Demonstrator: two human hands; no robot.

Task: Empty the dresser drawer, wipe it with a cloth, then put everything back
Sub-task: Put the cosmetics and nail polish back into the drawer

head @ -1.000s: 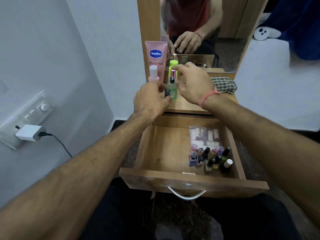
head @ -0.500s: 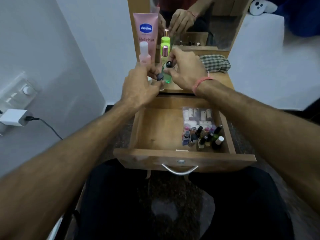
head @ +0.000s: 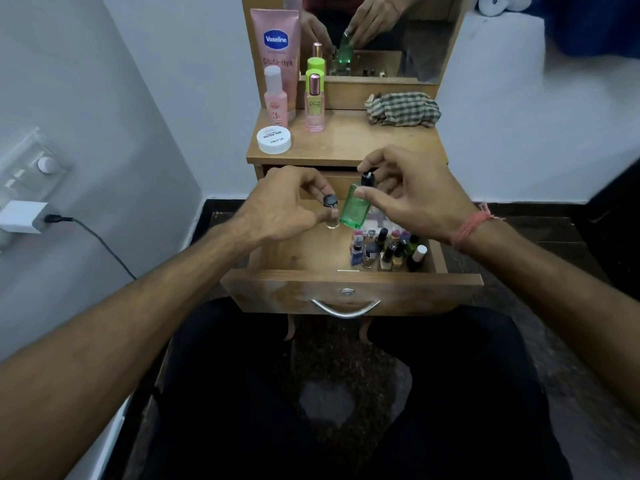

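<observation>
Both hands have come back from the dresser top and now hover over the open drawer (head: pixel 349 289), each with a bottle that a moment ago stood up by the mirror. Right hand (head: pixel 412 194) pinches the green bottle (head: pixel 354 209) between thumb and fingers, gripping it near its black cap, and the bottle tilts with its base toward the drawer. Left hand (head: pixel 280 206) holds a small clear bottle (head: pixel 331 211) with a black cap, fingertips curled round it, right beside the green one, the two nearly touching.

Below them the drawer is pulled well out, its wooden floor bare on the left half. Nail polish bottles (head: pixel 388 249) crowd the front right corner, upright and packed together, with a clear packet behind them mostly hidden by the right hand. The drawer's curved metal handle (head: pixel 345 308) faces the person's lap.

Up on the dresser top (head: pixel 346 140) a pink Vaseline tube (head: pixel 277 46) stands at the back left, a small pink bottle (head: pixel 276 97) and a rose-capped perfume bottle (head: pixel 314 102) in front of it, a white round jar (head: pixel 274 140) near the left edge. A checked cloth (head: pixel 403 109) lies bunched at the back right, below the mirror.
</observation>
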